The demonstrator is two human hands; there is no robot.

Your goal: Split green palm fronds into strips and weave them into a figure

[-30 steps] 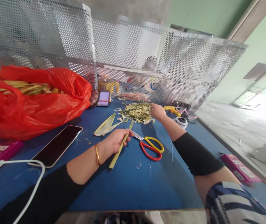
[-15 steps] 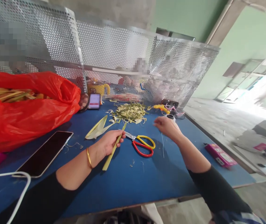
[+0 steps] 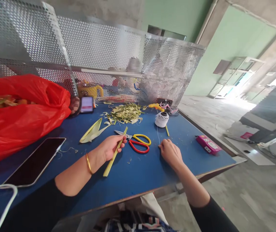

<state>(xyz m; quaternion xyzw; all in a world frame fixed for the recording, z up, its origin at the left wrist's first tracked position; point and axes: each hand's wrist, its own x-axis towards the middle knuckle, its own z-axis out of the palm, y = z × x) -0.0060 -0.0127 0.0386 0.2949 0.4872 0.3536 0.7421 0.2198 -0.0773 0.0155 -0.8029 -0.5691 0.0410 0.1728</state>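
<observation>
My left hand (image 3: 111, 145) is closed round a slim yellow-green plant stalk (image 3: 110, 167), held slanting over the table. Just right of it lie scissors (image 3: 140, 147) with one red and one yellow handle, their blades partly behind the stalk's upper end. My right hand (image 3: 170, 151) is closed, fingertips pinched at the end of a white thread (image 3: 158, 135). That thread runs up to a white thread spool (image 3: 162, 120) standing beyond the hand. A pale folded husk leaf (image 3: 93, 132) lies left of the scissors, and a heap of green trimmings (image 3: 127, 112) lies behind them.
A red plastic bag (image 3: 31, 116) full of stalks bulges at the left, near a dark phone (image 3: 35, 161). A perforated metal screen (image 3: 99, 45) bounds the table's back. A yellow glue gun (image 3: 156, 106) and a pink packet (image 3: 208, 144) are on the right.
My right hand has come back toward me from beside the spool, drawing the thread. The spool and a short green piece beside it now show. My left hand keeps the stalk; the view has turned right.
</observation>
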